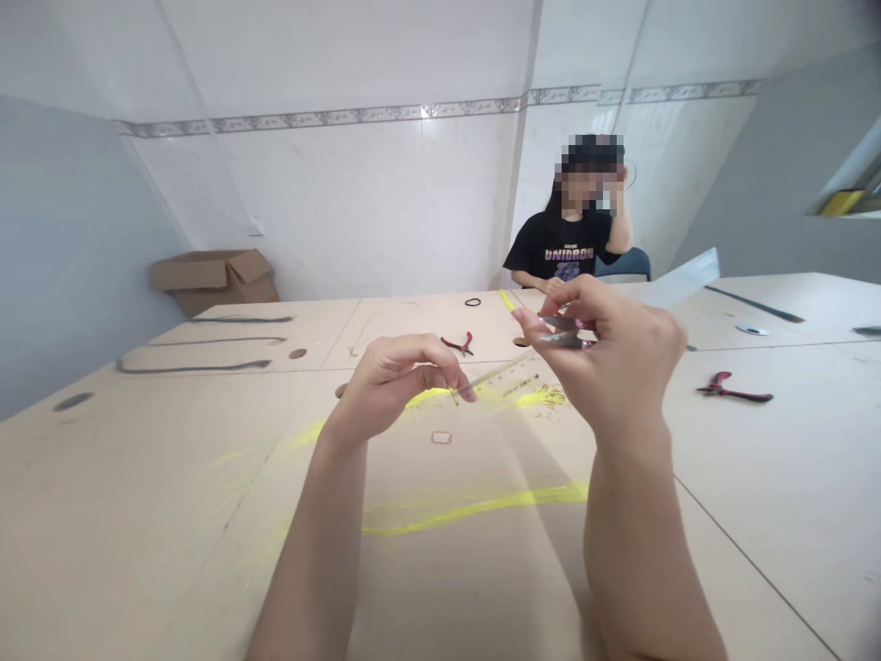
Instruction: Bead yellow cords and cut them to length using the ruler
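My left hand (413, 372) is raised above the table, with its fingertips pinching the near end of a clear, ruler-like plastic strip (496, 372) with small dark marks. Closed around a metal tool (568, 323) is my right hand (612, 358). Two narrow pointed tips with pinkish parts show on the tool, but its exact kind is unclear. Behind my right hand, a pale translucent piece (681, 277) sticks out in line with the strip. Beneath the hands lie yellow strands (543, 397), with a longer yellow bundle (474, 508) closer to me.
Red-handled pliers (458, 344) lie beyond my left hand, with another pair of pliers (733, 389) at the right. Dark strand bundles (199, 365) rest at the left. A person (568, 248) sits across the table. A cardboard box (213, 280) stands behind its far left edge.
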A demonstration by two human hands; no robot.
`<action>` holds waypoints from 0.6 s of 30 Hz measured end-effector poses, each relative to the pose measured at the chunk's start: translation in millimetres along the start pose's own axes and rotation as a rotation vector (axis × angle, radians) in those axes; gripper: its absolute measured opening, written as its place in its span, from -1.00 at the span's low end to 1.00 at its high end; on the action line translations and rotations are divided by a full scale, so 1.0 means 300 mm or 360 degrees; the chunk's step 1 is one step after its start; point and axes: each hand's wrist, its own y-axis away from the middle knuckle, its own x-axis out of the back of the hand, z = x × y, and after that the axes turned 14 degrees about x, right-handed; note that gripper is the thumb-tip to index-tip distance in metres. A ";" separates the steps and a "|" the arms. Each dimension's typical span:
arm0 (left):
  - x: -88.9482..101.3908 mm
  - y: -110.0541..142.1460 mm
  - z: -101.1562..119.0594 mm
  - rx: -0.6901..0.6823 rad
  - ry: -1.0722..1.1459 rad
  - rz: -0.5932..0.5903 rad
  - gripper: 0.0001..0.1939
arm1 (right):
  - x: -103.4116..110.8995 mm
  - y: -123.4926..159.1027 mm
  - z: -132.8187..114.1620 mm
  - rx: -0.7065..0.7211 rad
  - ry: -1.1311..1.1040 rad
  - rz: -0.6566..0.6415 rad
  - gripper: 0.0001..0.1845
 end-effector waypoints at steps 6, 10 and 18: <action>0.002 0.004 0.002 -0.0006 -0.0038 0.0018 -0.83 | 0.000 0.002 -0.001 0.0000 0.0014 0.0001 -0.70; 0.003 0.005 0.001 -0.0035 -0.0040 -0.0009 -0.82 | -0.002 0.003 0.001 0.0001 0.0024 0.0004 -0.70; 0.005 0.004 0.001 -0.0044 -0.0074 -0.0009 -0.80 | 0.000 -0.001 0.000 0.0029 0.0040 0.0001 -0.74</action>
